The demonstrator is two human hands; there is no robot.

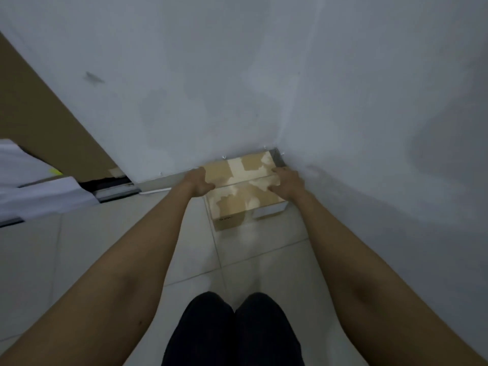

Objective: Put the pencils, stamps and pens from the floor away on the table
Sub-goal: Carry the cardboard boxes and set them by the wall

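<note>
Both arms stretched to a box in the corner

We grasp the brown cardboard box (241, 191) with torn pale tape on the tiled floor (79, 247): left hand (199, 182) and right hand (286, 180) curl over its side edges.

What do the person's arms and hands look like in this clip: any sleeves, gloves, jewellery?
Both arms are bare along all that shows, with no sleeve in view. The left hand and right hand wear no gloves; no watch, bracelet or ring is visible, though the picture is soft. Below, dark trousers cover the knees.
</note>
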